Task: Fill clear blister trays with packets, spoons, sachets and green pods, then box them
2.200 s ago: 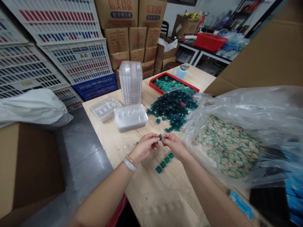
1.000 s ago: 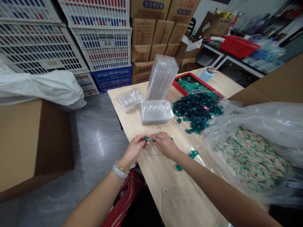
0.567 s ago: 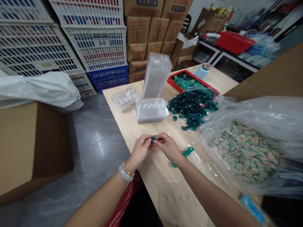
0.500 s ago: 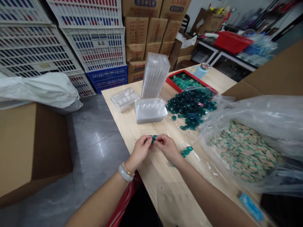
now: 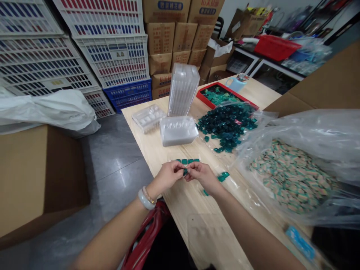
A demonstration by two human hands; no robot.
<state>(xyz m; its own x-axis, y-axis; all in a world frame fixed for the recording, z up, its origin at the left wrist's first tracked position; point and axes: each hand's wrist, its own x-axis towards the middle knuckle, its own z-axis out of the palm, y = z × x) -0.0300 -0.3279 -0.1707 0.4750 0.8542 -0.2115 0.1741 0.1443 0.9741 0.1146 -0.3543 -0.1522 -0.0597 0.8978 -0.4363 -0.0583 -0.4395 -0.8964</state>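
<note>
My left hand (image 5: 168, 176) and my right hand (image 5: 201, 175) meet over the near edge of the wooden table (image 5: 180, 202), both pinching one small green wrapped piece (image 5: 185, 172) between their fingertips. Just beyond the fingers a short row of green pieces (image 5: 188, 161) sits in a clear tray that is hard to make out. A few loose green pieces (image 5: 223, 176) lie to the right of my right hand. A heap of dark green pieces (image 5: 227, 123) lies further back on clear plastic.
A white lidded tray (image 5: 178, 130), a clear tray (image 5: 148, 117) and a tall stack of clear trays (image 5: 182, 90) stand behind. A red tray (image 5: 209, 103) and blue cup (image 5: 236, 83) sit far back. A big plastic bag of wrappers (image 5: 292, 168) fills the right; cardboard box (image 5: 33, 176) left.
The hands stayed together near the table's edge, working a green piece. A row of green pieces now shows just beyond the fingers. The view shifted a little.
</note>
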